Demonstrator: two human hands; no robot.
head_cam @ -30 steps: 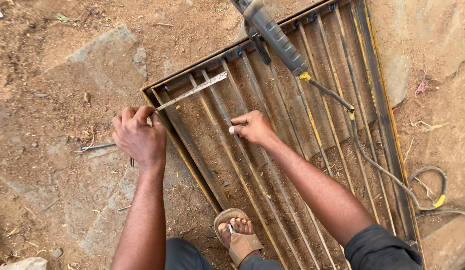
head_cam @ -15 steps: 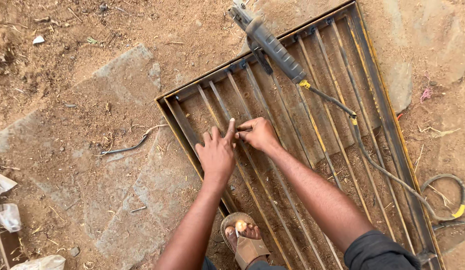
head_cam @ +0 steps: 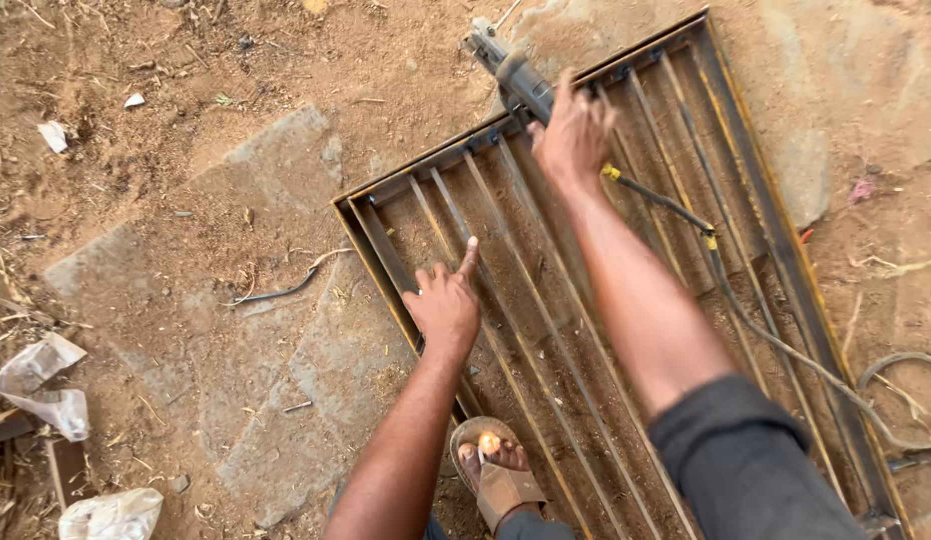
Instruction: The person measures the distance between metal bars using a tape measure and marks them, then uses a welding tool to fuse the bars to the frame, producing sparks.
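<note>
A rusty metal grille frame (head_cam: 755,190) with several thin bars lies flat on the dirt. My left hand (head_cam: 445,300) rests on the bars near the frame's left corner, fingers partly curled and the index finger pointing up the frame; it holds nothing that I can see. My right hand (head_cam: 573,130) reaches to the frame's far edge and closes around the grey body of an angle grinder (head_cam: 510,72). The grinder's cable (head_cam: 745,310) runs back across the bars to the right.
My sandalled foot (head_cam: 490,470) stands on the frame's near end. A bent wire (head_cam: 280,290) lies on the flat stones to the left. Crumpled white plastic scraps (head_cam: 45,385) sit at the left edge. More cable coils at the far right (head_cam: 900,400).
My right hand left the middle bars and reached up to the grinder. My left hand, earlier at the frame's left edge with a thin rod, now sits on the bars without it. The view shifted.
</note>
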